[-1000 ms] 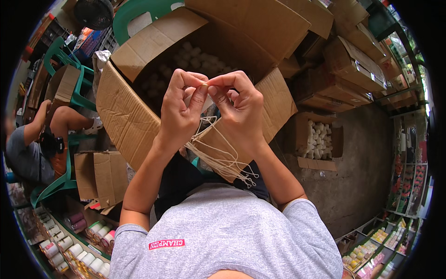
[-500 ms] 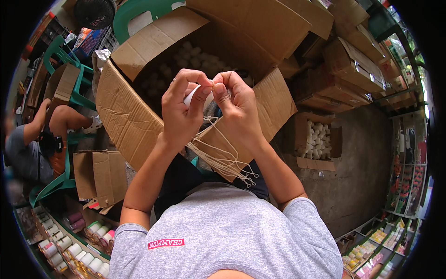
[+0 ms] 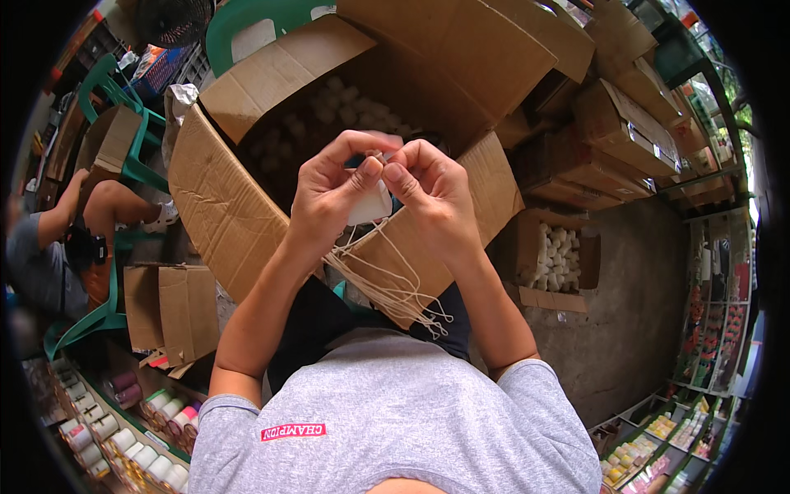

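Both hands meet over the big open cardboard box point(image 3: 234, 210), thumbs and forefingers pinched together at the fingertips. My left hand point(image 3: 333, 185) is closed, and a smooth white piece point(image 3: 372, 206) shows just below its fingers, between the two hands. My right hand point(image 3: 432, 189) is closed too, its thumb and forefinger touching the left fingertips. What lies between the tips is too small to make out. Below the hands, a bundle of thin cream cords point(image 3: 383, 280) drapes over the box's near flap point(image 3: 403, 255); their upper ends are partly hidden. Many white pieces point(image 3: 354, 107) lie inside the box.
A smaller carton point(image 3: 527, 247) of white pieces stands on the floor to the right. Stacked cartons point(image 3: 613, 140) are behind it. Thread spools point(image 3: 144, 453) line a rack at lower left. Another person point(image 3: 62, 247) sits at the left, near green chairs point(image 3: 144, 140).
My hands have shifted slightly down and right. The white piece now shows lower between them, below the fingertips. The pinched fingertips have rearranged.
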`<state>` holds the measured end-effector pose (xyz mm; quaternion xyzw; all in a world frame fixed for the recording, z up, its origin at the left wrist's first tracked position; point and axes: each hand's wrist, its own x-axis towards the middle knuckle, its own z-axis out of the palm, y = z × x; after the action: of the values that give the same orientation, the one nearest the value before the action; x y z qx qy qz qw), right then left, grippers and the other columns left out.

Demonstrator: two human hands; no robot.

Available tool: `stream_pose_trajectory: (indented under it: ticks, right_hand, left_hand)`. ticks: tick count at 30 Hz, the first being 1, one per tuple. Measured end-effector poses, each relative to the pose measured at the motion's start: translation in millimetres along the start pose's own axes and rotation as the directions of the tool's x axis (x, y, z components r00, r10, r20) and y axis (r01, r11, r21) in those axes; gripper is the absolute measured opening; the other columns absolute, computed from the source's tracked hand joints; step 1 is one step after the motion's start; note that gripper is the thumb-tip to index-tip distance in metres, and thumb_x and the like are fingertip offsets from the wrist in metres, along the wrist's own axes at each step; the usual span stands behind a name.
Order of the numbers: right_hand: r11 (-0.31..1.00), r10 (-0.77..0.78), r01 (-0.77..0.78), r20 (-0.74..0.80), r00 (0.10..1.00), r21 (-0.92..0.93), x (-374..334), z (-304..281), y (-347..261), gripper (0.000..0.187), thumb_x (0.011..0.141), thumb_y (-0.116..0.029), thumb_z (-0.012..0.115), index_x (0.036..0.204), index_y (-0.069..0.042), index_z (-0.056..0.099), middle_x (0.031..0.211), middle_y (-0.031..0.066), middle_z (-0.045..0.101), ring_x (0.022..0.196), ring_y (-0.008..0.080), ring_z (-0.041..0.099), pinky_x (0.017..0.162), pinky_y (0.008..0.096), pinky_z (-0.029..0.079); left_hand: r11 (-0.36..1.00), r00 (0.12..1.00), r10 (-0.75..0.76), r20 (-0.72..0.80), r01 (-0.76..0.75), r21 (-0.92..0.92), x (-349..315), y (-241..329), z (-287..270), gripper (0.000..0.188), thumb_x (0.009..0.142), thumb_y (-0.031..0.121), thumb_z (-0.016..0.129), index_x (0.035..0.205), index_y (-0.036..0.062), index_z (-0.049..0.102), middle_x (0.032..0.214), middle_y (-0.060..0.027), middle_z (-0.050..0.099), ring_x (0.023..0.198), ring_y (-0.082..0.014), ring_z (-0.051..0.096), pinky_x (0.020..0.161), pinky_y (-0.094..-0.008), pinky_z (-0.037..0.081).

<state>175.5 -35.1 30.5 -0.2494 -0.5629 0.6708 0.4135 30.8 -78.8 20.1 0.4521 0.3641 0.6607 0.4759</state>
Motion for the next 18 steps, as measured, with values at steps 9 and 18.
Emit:
stream_pose_trajectory:
  ticks: [9,18]
  right_hand:
    - [0.999,-0.049,0.049,0.002,0.999,0.012,1,4,8,0.008,0.095,-0.006,0.061,0.091,0.000,0.057,0.082,-0.0012,0.056,0.071,0.0029,0.050,0.062,0.0188,0.043]
    - [0.757,-0.279,0.317,0.155,0.948,-0.571,75,-7,-17,0.015,0.088,-0.011,0.065,0.096,0.002,0.069,0.076,0.0127,0.067,0.064,0.0164,0.061,0.064,0.0293,0.050]
  left_hand:
    - [0.987,0.990,-0.094,-0.101,0.079,-0.139,2,3,3,0.021,0.098,0.029,0.058,0.094,0.0080,0.058,0.083,-0.0001,0.057,0.069,-0.0087,0.060,0.050,-0.0259,0.052]
    - [0.990,0.974,0.037,-0.224,-0.066,-0.126,72,18,12,0.069,0.099,0.054,0.039,0.140,-0.0015,0.037,0.122,-0.0161,0.056,0.098,-0.0246,0.062,0.085,-0.0325,0.052]
